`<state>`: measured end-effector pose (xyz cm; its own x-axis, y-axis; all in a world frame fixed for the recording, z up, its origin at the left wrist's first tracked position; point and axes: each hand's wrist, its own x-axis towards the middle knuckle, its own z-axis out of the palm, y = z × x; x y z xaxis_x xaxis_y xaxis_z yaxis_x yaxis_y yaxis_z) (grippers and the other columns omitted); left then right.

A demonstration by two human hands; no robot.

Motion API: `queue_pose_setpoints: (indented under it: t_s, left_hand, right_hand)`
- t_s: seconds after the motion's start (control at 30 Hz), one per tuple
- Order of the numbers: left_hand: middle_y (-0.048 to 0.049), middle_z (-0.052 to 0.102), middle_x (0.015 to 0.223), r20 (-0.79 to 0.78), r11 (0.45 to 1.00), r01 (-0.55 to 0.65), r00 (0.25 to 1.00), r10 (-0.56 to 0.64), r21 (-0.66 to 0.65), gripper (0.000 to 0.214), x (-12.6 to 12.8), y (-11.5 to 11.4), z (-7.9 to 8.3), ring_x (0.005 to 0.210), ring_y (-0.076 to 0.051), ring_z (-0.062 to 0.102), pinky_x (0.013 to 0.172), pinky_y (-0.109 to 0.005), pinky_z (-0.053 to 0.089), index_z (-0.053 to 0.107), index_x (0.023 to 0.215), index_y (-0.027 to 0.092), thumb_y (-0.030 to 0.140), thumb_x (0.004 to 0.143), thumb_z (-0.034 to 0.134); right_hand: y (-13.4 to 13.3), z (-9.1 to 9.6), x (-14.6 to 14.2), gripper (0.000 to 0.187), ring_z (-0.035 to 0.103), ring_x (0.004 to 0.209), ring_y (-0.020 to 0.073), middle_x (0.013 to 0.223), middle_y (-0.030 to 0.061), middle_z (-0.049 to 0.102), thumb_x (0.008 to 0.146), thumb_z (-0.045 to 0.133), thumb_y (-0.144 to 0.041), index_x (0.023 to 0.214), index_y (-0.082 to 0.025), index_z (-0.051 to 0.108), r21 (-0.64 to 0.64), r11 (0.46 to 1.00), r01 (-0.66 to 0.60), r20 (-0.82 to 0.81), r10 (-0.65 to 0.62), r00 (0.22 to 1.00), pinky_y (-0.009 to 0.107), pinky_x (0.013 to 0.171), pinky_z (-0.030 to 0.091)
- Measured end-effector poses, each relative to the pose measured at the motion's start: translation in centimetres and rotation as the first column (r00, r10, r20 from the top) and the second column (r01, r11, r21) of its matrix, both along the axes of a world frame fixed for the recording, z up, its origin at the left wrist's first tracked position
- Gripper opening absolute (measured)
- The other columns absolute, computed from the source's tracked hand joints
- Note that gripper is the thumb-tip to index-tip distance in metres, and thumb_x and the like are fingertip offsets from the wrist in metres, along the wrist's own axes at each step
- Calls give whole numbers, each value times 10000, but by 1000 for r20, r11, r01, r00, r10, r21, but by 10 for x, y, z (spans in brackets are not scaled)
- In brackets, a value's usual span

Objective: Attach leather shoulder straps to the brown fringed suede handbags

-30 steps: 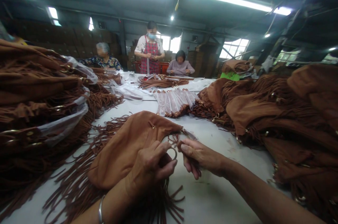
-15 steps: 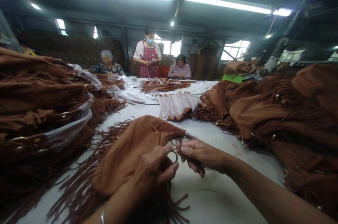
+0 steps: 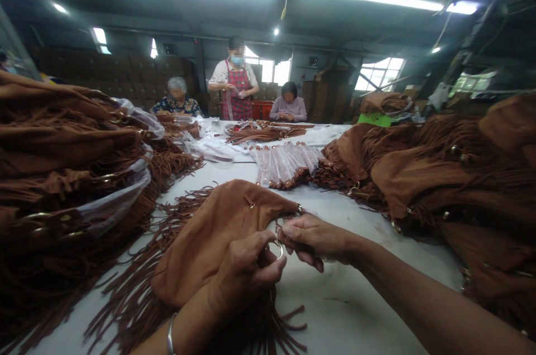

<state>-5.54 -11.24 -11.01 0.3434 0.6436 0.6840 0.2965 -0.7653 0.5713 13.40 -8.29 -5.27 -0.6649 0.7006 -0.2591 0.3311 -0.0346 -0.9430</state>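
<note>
A brown suede fringed bag point(image 3: 213, 232) lies on the white table point(image 3: 355, 310) in front of me. My left hand point(image 3: 243, 274) rests on the bag's near corner, its fingers closed round a metal ring point(image 3: 277, 249) fixed to the bag. My right hand point(image 3: 312, 240) meets it from the right, fingers pinched at the same ring and the bag's edge. Long fringe strands point(image 3: 268, 327) spill out under my left wrist, which wears a bangle.
Tall stacks of the same brown fringed bags rise at the left point(image 3: 62, 165) and right point(image 3: 452, 176). Plastic-wrapped straps point(image 3: 285, 162) lie mid-table. Three people point(image 3: 234, 84) work at the far end.
Both hands have drawn closer together at the ring; my right hand shifted slightly left and its fingers closed tighter. The camera view drifted a little.
</note>
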Motion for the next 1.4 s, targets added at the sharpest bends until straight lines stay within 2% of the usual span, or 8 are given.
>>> queue_pose_setpoints:
  t_s: [0.13, 0.4, 0.7, 1.0, 1.13, 1.27, 1.4]
  left_hand:
    - [47, 581, 579, 14, 1000, 4, 1000, -4, 31, 242, -1, 0, 0, 470, -39, 520, 485, -99, 421, 536, 964, 147, 154, 736, 618]
    - [59, 580, 566, 9, 999, 29, 1000, -29, 40, 249, 0, 0, 1, 446, -33, 513, 468, -98, 413, 523, 972, 158, 142, 741, 616]
    - [46, 575, 557, 5, 990, -4, 1000, 4, 142, 242, 0, 0, 0, 469, -54, 521, 486, -138, 412, 524, 961, 147, 161, 741, 625]
    - [49, 576, 554, -43, 963, 60, 998, -51, 264, 276, -1, -1, 4, 475, -70, 539, 497, -163, 418, 502, 990, 151, 168, 741, 621]
    - [41, 586, 570, -86, 963, 91, 994, -72, 253, 294, -1, 0, -1, 482, -75, 546, 496, -168, 426, 505, 1000, 155, 190, 735, 628]
    - [45, 581, 560, -84, 957, 154, 987, -137, 247, 328, -1, 0, -6, 474, -68, 542, 489, -154, 426, 507, 1016, 155, 201, 721, 642]
    - [41, 588, 577, -62, 962, 150, 988, -139, 227, 327, -2, 1, -5, 468, -56, 537, 486, -138, 421, 513, 1011, 153, 199, 719, 654]
  right_hand:
    - [5, -4, 1, 394, 320, 295, 46, 408, -70, 420, 883, 402, -510, 740, -152, 477, -7, 1000, 6, -17, -6, 1000, 127, 268, 325]
    - [6, -7, 4, 383, 332, 276, 45, 400, -68, 424, 910, 385, -460, 686, -156, 443, -55, 995, -85, -58, 82, 995, 121, 264, 296]
    - [10, -9, 5, 404, 301, 250, 42, 385, -73, 408, 892, 417, -482, 684, -141, 483, -138, 979, -151, -116, 136, 984, 128, 244, 253]
    - [8, -3, 10, 422, 358, 277, 42, 412, -57, 448, 854, 478, -517, 717, -120, 511, -144, 958, -246, -88, 236, 968, 128, 273, 291]
    - [8, -5, 14, 406, 388, 287, 51, 438, -50, 469, 840, 508, -510, 744, -116, 521, -172, 946, -276, -73, 268, 961, 136, 275, 315]
    - [6, -14, 15, 425, 400, 276, 60, 441, -41, 484, 815, 530, -531, 731, -115, 519, -283, 899, -333, -155, 300, 941, 147, 272, 310]
    - [3, -19, 11, 410, 408, 275, 61, 426, -35, 497, 836, 515, -506, 740, -108, 525, -256, 916, -310, -192, 266, 945, 141, 282, 309]
